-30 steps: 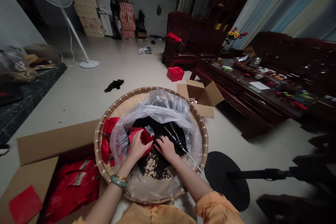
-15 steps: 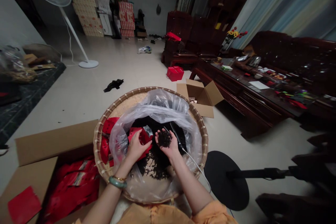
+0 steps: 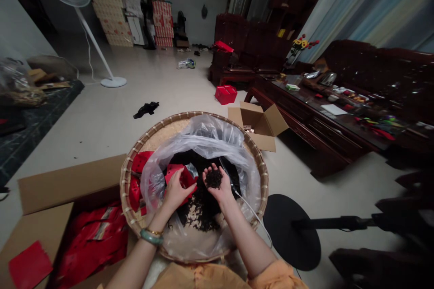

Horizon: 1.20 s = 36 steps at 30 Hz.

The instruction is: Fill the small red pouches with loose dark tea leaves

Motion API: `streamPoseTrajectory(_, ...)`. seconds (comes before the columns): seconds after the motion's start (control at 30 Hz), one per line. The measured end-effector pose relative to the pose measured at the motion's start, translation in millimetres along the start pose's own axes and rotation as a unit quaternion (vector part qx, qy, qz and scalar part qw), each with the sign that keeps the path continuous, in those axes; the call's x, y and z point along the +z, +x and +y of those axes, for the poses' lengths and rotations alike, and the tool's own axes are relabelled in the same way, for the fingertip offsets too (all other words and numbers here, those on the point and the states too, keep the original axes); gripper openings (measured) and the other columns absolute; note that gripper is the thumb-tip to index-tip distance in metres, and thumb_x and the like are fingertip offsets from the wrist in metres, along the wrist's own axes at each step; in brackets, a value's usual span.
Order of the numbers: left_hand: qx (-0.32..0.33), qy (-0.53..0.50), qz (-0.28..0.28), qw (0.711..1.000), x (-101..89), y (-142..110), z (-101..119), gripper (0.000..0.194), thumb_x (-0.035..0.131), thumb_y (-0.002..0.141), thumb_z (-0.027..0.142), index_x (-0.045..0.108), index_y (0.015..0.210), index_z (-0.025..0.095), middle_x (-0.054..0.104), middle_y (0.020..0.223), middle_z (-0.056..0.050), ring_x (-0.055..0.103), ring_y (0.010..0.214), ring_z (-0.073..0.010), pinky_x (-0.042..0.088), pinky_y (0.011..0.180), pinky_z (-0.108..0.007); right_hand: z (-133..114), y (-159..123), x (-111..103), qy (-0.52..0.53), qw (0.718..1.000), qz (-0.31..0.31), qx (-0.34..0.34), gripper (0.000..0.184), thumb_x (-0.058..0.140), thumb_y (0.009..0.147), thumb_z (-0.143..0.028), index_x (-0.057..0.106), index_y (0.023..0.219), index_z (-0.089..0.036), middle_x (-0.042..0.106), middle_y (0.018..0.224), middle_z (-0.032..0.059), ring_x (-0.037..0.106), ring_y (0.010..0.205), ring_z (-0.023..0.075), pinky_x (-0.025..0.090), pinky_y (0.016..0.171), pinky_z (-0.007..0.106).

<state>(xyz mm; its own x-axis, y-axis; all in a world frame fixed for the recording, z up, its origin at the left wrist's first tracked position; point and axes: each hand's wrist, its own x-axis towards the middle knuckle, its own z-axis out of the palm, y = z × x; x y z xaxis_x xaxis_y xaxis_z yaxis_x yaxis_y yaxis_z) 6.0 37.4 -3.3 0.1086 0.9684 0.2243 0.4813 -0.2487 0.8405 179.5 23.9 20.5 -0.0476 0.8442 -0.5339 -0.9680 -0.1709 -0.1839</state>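
Observation:
My left hand (image 3: 175, 188) is closed round a red packet (image 3: 190, 189), whose open mouth faces up. Just right of it, my right hand (image 3: 219, 189) is palm up, fingers cupped, holding a heap of dark loose tea leaves (image 3: 213, 179). Both hands are over a clear plastic bag (image 3: 200, 144) spread open inside a round woven bamboo tray (image 3: 149, 134). More dark leaves (image 3: 205, 216) lie in the bag below my hands. A dark pen-like device (image 3: 228, 172) with a white cord (image 3: 252, 212) lies beside my right hand, partly hidden.
A cardboard box (image 3: 73, 178) full of red packets (image 3: 93, 246) stands at left. Beyond the tray is an open carton (image 3: 257, 122), with a red box (image 3: 225, 94) behind it. A round black stand base (image 3: 291, 232) is at right, near the long dark wooden table (image 3: 305, 117).
My right hand has come up out of the leaves and turned palm up with a handful, then shifted slightly right. My left hand stays on the red packet.

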Motion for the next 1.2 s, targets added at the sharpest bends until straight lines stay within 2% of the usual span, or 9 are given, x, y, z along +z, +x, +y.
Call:
streamPoseTrajectory(0.13,0.002,0.013,-0.009,1.0,-0.2,-0.5,4.1,0.057,0.07,0.065,0.037,0.049,0.114,0.017,0.062,0.107,-0.011,0.062,0.097,-0.0255,0.049,0.086,-0.043,2.4,11.8,-14.1,-0.034,0.995,0.086,-0.034,0.026,0.04,0.089,-0.027,0.058,0.072,-0.02,0.062,0.059,-0.0009,0.061,0.055,0.0113,0.051,0.059,0.026)
streamPoseTrajectory(0.23,0.003,0.022,-0.01,1.0,0.1,-0.5,5.6,0.056,0.07,0.065,0.036,0.048,0.113,0.017,0.061,0.106,-0.01,0.062,0.097,-0.0257,0.049,0.085,-0.043,1.9,15.0,-20.1,-0.039,0.993,0.103,-0.038,0.031,0.036,0.091,-0.028,0.056,0.069,-0.021,0.061,0.056,-0.0012,0.06,0.053,0.0111,0.051,0.057,0.026)
streamPoseTrajectory(0.3,0.007,0.022,-0.01,1.0,0.6,-0.4,5.9,0.057,0.07,0.065,0.037,0.047,0.113,0.018,0.061,0.106,-0.01,0.062,0.097,-0.0258,0.05,0.084,-0.043,0.8,12.0,-20.2,-0.041,0.995,0.087,-0.033,0.034,0.033,0.091,-0.032,0.058,0.072,-0.02,0.065,0.064,0.0021,0.064,0.062,0.0141,0.053,0.063,0.031)
streamPoseTrajectory(0.37,0.015,0.02,-0.013,1.0,1.1,-0.4,6.0,0.057,0.07,0.065,0.037,0.047,0.113,0.017,0.061,0.107,-0.011,0.062,0.097,-0.0257,0.05,0.084,-0.043,-0.1,6.2,-18.1,-0.044,0.998,0.043,-0.024,0.034,0.034,0.09,-0.035,0.061,0.079,-0.02,0.069,0.077,0.006,0.066,0.077,0.0182,0.053,0.072,0.038)
streamPoseTrajectory(0.47,0.025,0.021,-0.022,0.999,1.6,-0.6,5.9,0.057,0.07,0.065,0.037,0.048,0.113,0.018,0.061,0.107,-0.01,0.061,0.098,-0.0259,0.05,0.084,-0.043,-1.6,-2.9,-12.3,-0.037,0.999,-0.017,-0.022,0.028,0.04,0.087,-0.034,0.063,0.087,-0.019,0.07,0.089,0.0076,0.065,0.09,0.0194,0.051,0.081,0.041)
streamPoseTrajectory(0.67,0.06,0.054,-0.016,0.997,2.9,-1.4,8.0,0.056,0.071,0.063,0.033,0.049,0.113,0.018,0.06,0.107,-0.01,0.058,0.101,-0.0274,0.047,0.086,-0.044,-13.5,-14.9,14.5,-0.009,0.999,-0.015,-0.051,0.024,0.04,0.085,-0.024,0.062,0.079,-0.019,0.07,0.083,0.0056,0.065,0.087,0.0167,0.052,0.081,0.036)
streamPoseTrajectory(0.8,0.088,0.084,-0.01,0.993,6.9,-0.3,15.4,0.054,0.07,0.062,0.027,0.051,0.111,0.018,0.059,0.106,-0.01,0.056,0.1,-0.0278,0.045,0.088,-0.044,-20.4,-25.0,41.0,-0.044,0.995,-0.04,-0.085,0.027,0.038,0.088,-0.03,0.061,0.08,-0.019,0.069,0.081,0.0051,0.066,0.084,0.0178,0.053,0.079,0.037)
streamPoseTrajectory(0.93,0.096,0.086,-0.019,0.991,13.7,2.5,26.0,0.053,0.069,0.062,0.023,0.05,0.112,0.02,0.059,0.105,-0.009,0.055,0.101,-0.0283,0.045,0.089,-0.045,-16.9,-32.8,60.4,-0.106,0.982,-0.062,-0.143,0.031,0.037,0.089,-0.039,0.06,0.08,-0.019,0.069,0.077,0.0037,0.066,0.08,0.0187,0.052,0.079,0.039)
streamPoseTrajectory(1.2,0.089,0.09,-0.022,0.992,20.6,5.1,34.8,0.052,0.068,0.062,0.021,0.051,0.11,0.02,0.059,0.102,-0.007,0.056,0.096,-0.0272,0.047,0.085,-0.042,-1.1,-33.8,67.6,-0.187,0.938,-0.082,-0.279,0.036,0.038,0.087,-0.046,0.061,0.077,-0.019,0.069,0.077,0.0013,0.065,0.08,0.018,0.048,0.086,0.037)
